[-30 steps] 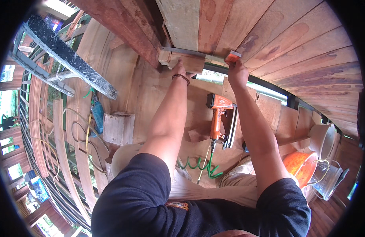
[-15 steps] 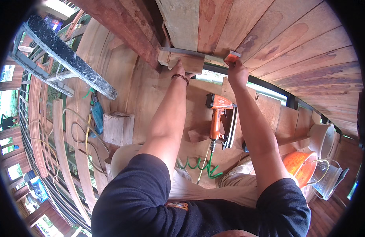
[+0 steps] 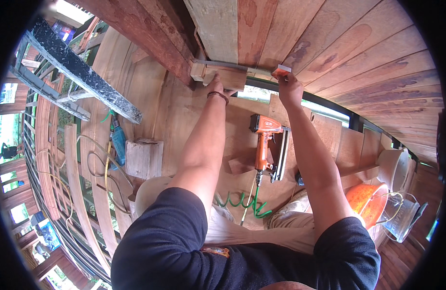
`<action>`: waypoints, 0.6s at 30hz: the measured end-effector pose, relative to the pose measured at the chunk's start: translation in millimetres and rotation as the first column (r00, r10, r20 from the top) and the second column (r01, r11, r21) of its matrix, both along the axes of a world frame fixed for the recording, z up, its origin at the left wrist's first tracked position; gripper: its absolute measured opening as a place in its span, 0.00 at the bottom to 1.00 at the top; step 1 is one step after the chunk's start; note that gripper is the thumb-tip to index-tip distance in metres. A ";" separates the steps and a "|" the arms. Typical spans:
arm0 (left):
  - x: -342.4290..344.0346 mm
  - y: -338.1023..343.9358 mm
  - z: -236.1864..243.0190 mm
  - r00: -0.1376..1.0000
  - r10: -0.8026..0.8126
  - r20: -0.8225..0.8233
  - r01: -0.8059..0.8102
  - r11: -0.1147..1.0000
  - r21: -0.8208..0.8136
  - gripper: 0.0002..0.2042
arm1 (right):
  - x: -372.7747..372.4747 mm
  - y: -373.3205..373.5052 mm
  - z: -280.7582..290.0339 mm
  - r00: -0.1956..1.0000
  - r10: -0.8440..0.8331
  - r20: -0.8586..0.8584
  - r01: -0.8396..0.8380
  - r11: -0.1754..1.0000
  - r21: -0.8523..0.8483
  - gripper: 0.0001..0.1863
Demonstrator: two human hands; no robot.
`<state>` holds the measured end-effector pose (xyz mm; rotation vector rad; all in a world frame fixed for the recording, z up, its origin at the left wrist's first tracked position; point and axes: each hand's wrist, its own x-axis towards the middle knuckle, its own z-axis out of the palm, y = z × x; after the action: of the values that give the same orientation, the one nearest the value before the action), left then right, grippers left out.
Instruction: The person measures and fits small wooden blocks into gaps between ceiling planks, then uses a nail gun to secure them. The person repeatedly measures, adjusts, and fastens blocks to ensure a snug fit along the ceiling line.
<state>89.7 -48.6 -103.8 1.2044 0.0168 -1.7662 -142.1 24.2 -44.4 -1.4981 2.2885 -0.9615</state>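
Observation:
My left hand [image 3: 216, 86], with a beaded bracelet at the wrist, grips a short wooden board [image 3: 233, 79] at the foot of the plank wall. Its thumb lies on the board's face, and the other fingers are partly hidden. To the right, my right hand [image 3: 291, 87] is closed around an orange tool handle [image 3: 281, 71] with a pale top edge. A thin grey flat strip [image 3: 223, 64] runs along the board's far edge towards that handle; I cannot tell whether it is the tool's blade. Between my forearms lies an orange nail gun [image 3: 265, 140] with a green coiled hose [image 3: 256, 208].
A wooden post [image 3: 145, 38] rises beside the plank wall [image 3: 300, 38]. At left are a paint-spattered ladder [image 3: 83, 67], a teal power tool [image 3: 118, 142] and a wood block [image 3: 144, 158]. An orange bowl [image 3: 365, 200] and a bucket [image 3: 402, 220] stand at right. Gaps show along the wall's foot.

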 end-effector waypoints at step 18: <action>0.9 3.0 1.7 0.998 0.052 0.021 -0.053 0.998 0.040 0.28 | -15.4 20.6 20.2 0.970 0.088 0.227 -0.104 0.993 0.057 0.16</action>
<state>90.6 -45.6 -102.1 1.2398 0.0725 -1.7156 -157.5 44.9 -24.2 -1.3825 2.0510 -0.9619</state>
